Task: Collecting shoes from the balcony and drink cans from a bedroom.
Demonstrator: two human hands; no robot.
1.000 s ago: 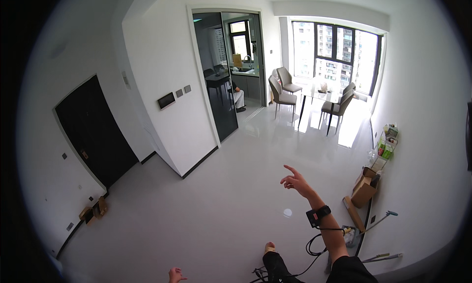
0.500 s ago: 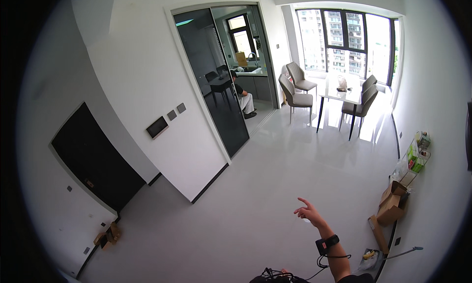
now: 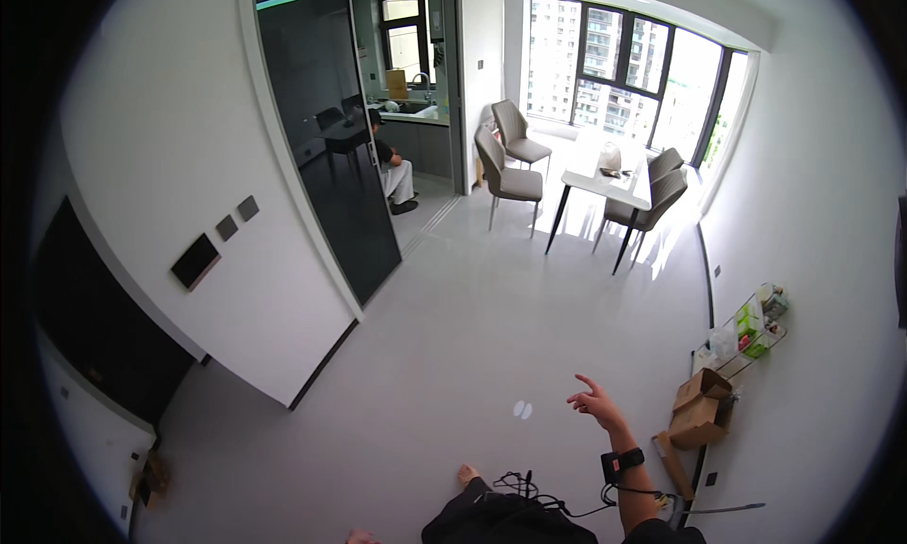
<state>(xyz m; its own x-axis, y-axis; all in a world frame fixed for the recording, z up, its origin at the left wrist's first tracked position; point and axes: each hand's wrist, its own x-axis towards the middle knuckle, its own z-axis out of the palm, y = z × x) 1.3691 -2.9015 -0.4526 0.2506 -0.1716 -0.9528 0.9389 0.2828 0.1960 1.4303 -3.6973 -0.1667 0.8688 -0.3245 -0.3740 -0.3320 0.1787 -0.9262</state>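
Observation:
My right hand (image 3: 595, 404) is raised over the pale floor at the lower right, fingers spread and nothing in it. A black band (image 3: 622, 464) with a cable sits on that wrist. My left hand is out of view. A bare foot (image 3: 468, 472) shows at the bottom edge, just ahead of my dark clothing. Nothing lies within reach of the hand.
Cardboard boxes (image 3: 701, 408) and a wire rack (image 3: 751, 329) stand along the right wall. A white table (image 3: 605, 178) with grey chairs (image 3: 505, 174) sits by the windows. A person (image 3: 389, 166) sits in the far kitchen. A dark glass door (image 3: 331, 166) and white wall (image 3: 189, 166) lie left.
The view has advanced toward the dining area; the black door at left has slid toward the frame's edge. My right hand stays raised and open, a little lower in the frame.

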